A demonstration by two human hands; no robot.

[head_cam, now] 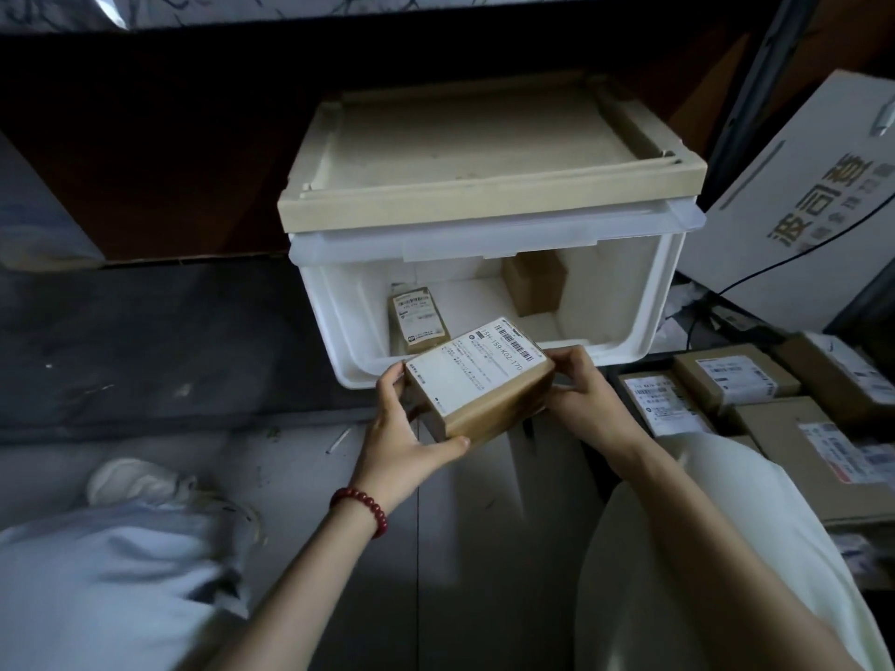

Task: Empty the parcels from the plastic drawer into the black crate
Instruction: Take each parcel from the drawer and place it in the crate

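Left grip point(402, 431): clamped on the lower-left end of the held parcel, thumb along its near edge. A red bead bracelet point(361, 501) sat on that wrist.
Held parcel point(477, 380): I saw it raised at centre frame, just in front of the drawer's front wall, label up. Its long axis ran from lower left to upper right.
Plastic drawer point(649, 293): white and pulled open at centre frame, under a beige top.
Left inside: I counted two. A small labelled parcel point(419, 322) was at the left and a plain brown parcel point(535, 283) towards the back, the two apart.
Right grip point(586, 399): clamped on the parcel's upper-right end, fingers curled over the top corner.
Black crate point(644, 364): at the lower right of the frame, just beside the right grip. I could make out only a dark strip of rim. Several labelled parcels point(663, 399) already lay in it.
Key relation: the crate lay to the right of the held parcel, beyond its right-hand end, so the right grip was the nearer.
Next move, as I judged it: carry the parcel rightward, roughly end-first, and set it on the stack.
Progress, as I judged it: well along, with this parcel and two more to shift.
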